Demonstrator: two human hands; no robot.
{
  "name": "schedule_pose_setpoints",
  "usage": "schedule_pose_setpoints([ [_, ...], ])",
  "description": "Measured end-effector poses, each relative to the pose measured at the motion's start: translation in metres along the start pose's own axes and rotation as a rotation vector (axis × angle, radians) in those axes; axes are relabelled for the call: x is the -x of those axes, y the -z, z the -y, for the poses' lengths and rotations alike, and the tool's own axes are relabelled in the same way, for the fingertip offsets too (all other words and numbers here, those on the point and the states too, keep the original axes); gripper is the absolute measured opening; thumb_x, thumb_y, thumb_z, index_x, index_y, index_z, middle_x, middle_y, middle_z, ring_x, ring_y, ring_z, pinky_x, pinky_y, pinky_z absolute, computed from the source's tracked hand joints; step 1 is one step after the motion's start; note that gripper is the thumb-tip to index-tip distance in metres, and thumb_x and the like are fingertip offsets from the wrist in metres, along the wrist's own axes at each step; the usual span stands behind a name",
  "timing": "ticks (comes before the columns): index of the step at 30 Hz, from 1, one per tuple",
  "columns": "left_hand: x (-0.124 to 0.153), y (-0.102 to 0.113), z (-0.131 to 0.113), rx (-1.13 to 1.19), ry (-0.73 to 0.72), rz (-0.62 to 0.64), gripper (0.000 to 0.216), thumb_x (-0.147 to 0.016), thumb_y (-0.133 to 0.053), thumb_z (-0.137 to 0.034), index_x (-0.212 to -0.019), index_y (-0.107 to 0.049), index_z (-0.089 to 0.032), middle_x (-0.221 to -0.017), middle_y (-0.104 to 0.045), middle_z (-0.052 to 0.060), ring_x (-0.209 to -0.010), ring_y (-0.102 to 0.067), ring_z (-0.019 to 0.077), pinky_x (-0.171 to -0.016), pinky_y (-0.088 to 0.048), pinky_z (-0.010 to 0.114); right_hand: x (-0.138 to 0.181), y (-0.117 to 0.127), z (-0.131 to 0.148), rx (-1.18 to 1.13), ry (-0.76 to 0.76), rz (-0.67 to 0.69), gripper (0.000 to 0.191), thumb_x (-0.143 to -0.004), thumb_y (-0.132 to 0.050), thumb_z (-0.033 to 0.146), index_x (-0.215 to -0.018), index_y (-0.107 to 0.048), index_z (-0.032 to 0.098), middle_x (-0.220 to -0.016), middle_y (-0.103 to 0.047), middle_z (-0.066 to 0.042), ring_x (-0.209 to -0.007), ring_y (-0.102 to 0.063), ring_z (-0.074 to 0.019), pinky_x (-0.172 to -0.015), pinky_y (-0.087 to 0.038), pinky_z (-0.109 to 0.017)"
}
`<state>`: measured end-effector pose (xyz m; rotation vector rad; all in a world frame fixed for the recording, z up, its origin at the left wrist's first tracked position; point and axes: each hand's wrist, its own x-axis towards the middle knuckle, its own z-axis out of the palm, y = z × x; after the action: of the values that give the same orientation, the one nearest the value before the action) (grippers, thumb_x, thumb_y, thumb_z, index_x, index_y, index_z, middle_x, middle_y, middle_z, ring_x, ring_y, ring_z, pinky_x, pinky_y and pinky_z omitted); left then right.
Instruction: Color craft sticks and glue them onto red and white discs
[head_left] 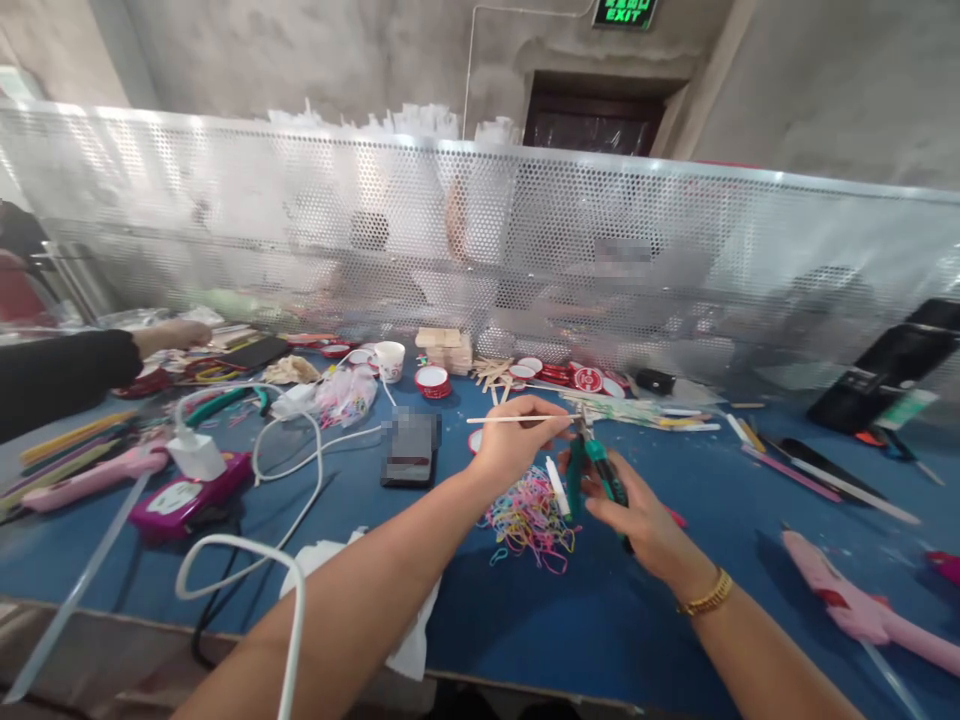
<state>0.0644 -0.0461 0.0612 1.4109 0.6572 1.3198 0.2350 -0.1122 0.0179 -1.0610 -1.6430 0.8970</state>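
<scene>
Two hands (514, 440) (643, 518) over blue tabletop (510, 630), perforated partition (300, 220), grey wall (360, 60)

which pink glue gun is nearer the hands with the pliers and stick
The pink glue gun on the right; the other gun lies far left, beside the purple power strip.

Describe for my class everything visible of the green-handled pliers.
The pliers have dark green handles with black parts and a short, silvery, metal-looking head. The right hand holds them above the blue table, handles spread, head pointing away from the person. The head is at one end of a thin, pale stick; whether the jaws grip it is unclear.
</scene>
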Motion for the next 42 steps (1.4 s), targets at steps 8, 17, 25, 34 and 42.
schedule_pose_setpoints([
  [8,0.003,0.001,-0.002,-0.091,-0.066,0.025,0.010,-0.073,-0.074,-0.022,-0.082,-0.074,-0.018,-0.069,-0.070,0.002,-0.058,-0.060,0.0104,-0.058,-0.048,0.025,0.004,0.002,-0.012,-0.113,-0.058,0.017,0.059,-0.077,-0.062,0.023,-0.134,-0.046,0.029,-0.130,-0.059,-0.007,-0.119,-0.058,-0.0254,-0.107,-0.042,-0.043],
  [17,0.006,0.001,-0.006,-0.116,-0.048,0.032,0.009,-0.074,-0.074,-0.023,-0.081,-0.075,-0.018,-0.078,-0.075,0.005,-0.064,-0.064,0.0111,-0.064,-0.053,0.027,0.007,-0.007,0.000,-0.223,-0.086,0.011,0.051,-0.077,-0.065,0.029,-0.126,-0.049,0.029,-0.122,-0.062,-0.008,-0.102,-0.065,-0.0245,-0.083,-0.055,-0.036],
  [25,0.006,0.003,-0.007,-0.148,-0.031,0.037,0.010,-0.075,-0.074,-0.022,-0.084,-0.076,-0.020,-0.077,-0.074,0.005,-0.063,-0.063,0.0126,-0.062,-0.052,0.028,0.006,-0.010,0.008,-0.154,-0.046,0.020,0.047,-0.076,-0.060,0.028,-0.122,-0.048,0.027,-0.108,-0.064,-0.007,-0.086,-0.064,-0.0215,-0.076,-0.054,-0.036],
  [34,-0.001,0.003,0.000,-0.125,-0.051,-0.008,0.011,-0.070,-0.076,-0.025,-0.077,-0.076,-0.018,-0.065,-0.070,0.002,-0.056,-0.058,0.0108,-0.055,-0.045,0.024,0.003,-0.009,0.011,-0.165,-0.040,0.055,0.049,-0.074,-0.057,0.022,-0.122,-0.050,0.024,-0.104,-0.064,-0.006,-0.081,-0.061,-0.0195,-0.078,-0.051,-0.035],
  [42,-0.001,-0.004,-0.006,-0.063,-0.007,-0.089,0.010,-0.068,-0.077,-0.025,-0.074,-0.075,-0.016,-0.062,-0.071,0.003,-0.059,-0.066,0.0139,-0.056,-0.049,0.025,0.002,-0.012,0.008,-0.068,-0.019,0.017,0.058,-0.073,-0.054,0.019,-0.130,-0.045,0.024,-0.120,-0.060,-0.006,-0.097,-0.061,-0.0211,-0.085,-0.051,-0.035],
])
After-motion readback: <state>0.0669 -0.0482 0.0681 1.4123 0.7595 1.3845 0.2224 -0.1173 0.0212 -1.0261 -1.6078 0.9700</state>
